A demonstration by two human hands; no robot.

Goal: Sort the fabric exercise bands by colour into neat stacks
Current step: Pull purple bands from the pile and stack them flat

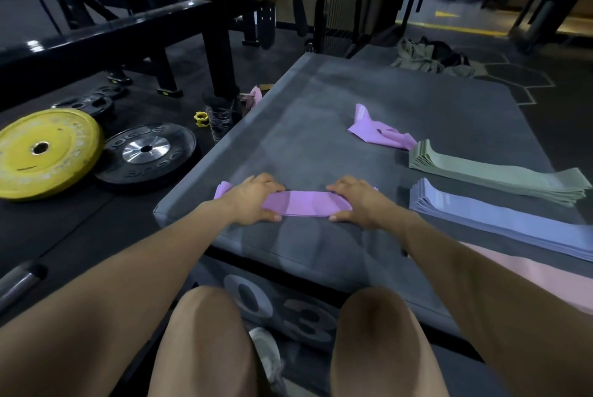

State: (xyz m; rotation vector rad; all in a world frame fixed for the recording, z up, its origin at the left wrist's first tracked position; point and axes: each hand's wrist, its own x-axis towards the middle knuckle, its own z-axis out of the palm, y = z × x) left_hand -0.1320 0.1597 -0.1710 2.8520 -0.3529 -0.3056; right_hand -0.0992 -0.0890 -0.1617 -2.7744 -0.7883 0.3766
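A flat stack of purple bands lies near the front edge of the grey padded box. My left hand grips its left end, thumb at the near side. My right hand grips its right end the same way. Loose purple bands lie crumpled farther back on the box. To the right sit a neat green stack, a blue stack in front of it, and a pink stack at the near right edge.
Left of the box, on the black floor, lie a yellow weight plate, a black plate, a yellow collar and a mesh cup. A black rack stands behind. Olive clothing lies at the far right. My knees are below.
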